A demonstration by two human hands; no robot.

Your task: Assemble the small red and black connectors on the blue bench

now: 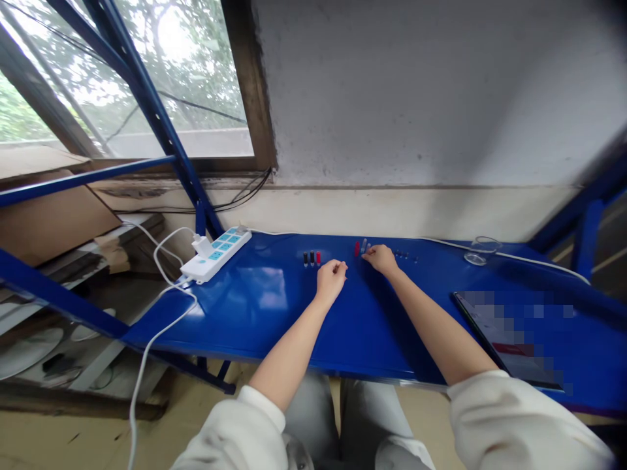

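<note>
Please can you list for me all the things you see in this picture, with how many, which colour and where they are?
bench top: one, glossy blue, across the middle
power strip: one, white with teal sockets, on the bench's left end
cables: at least two, white, from the power strip, along the wall and over the left edge
upright pieces: three, two black and one red, left of the hands
red and grey pieces: at least two, just beyond the right hand
dark pieces: several, small, in a row further right
tablet: one, dark-edged, screen blurred, on the bench's right
window: one, wooden frame, upper left
cardboard: one piece, brown, far left
left hand: one, nearest the upright pieces
right hand: one, nearest the red and grey pieces
sleeves: two, white, bottom
</note>
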